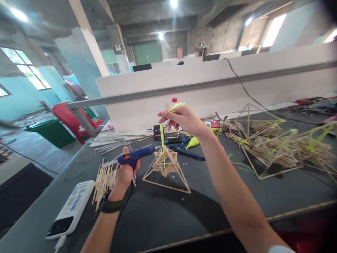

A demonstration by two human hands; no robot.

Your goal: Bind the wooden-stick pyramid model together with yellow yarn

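Note:
My left hand (126, 172) is wrapped round the grip of a blue glue gun (137, 155). The gun's nozzle points right, close to the top of a small pyramid frame (166, 188) of thin wooden sticks. Inside the frame sits a cluster of stacked short sticks (165, 162). Above it, my right hand (181, 117) pinches a yellow-green string (162, 135), which runs down taut to the pyramid's peak. A loose end of the string hangs over the sticks. The pyramid's base rests on the dark table (200, 218).
Loose sticks (104, 181) and a white power bank (72, 209) lie at left. Behind the pyramid are a phone (158, 133), blue pliers-like tool (184, 149), yellow yarn (193, 142) and a red-capped bottle (174, 101). Larger stick frames (259, 174) stand at right, beside a stick heap.

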